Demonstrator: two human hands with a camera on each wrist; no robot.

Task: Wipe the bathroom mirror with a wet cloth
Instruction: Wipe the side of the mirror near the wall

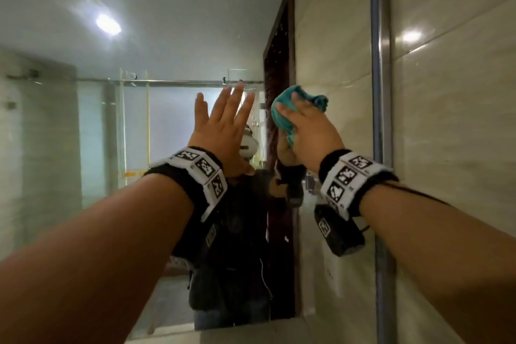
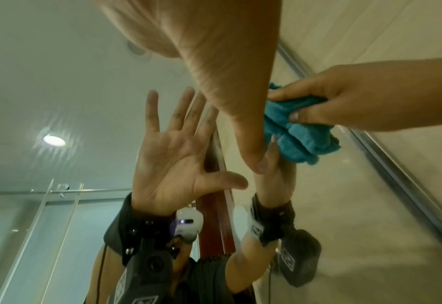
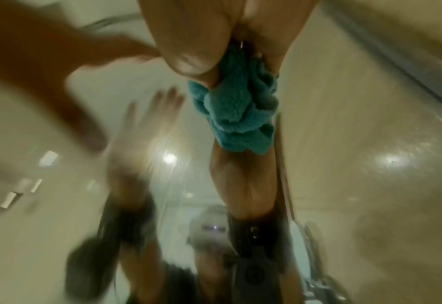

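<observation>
The cloth (image 1: 290, 112) is a teal terry rag, bunched into a wad and pressed against the mirror (image 1: 139, 36) right of centre in the head view, near the glass's metal right edge strip (image 1: 379, 64). The right hand (image 1: 310, 131) grips it, fingers and thumb curled round the bundle; in the left wrist view the thumb and a finger pinch the wad (image 2: 292, 131) from either side. Judging by its look, the rag is soft, light and limp, so it will fold and slip under the palm unless held as a compact pad; taking it across the middle of the wad, with the palm behind it, seems the surest hold. If wet, it may drip and leave streaks, though no drips can be made out here.

The left hand (image 1: 223, 126) is spread, fingers straight and apart, raised just left of the cloth at the centre of the frame; whether the palm touches the glass cannot be told. The mirror is rigid, smooth and breakable, so steady pressure suits it better than a hard shove.

No containers are in view; no basin or bucket shows.
</observation>
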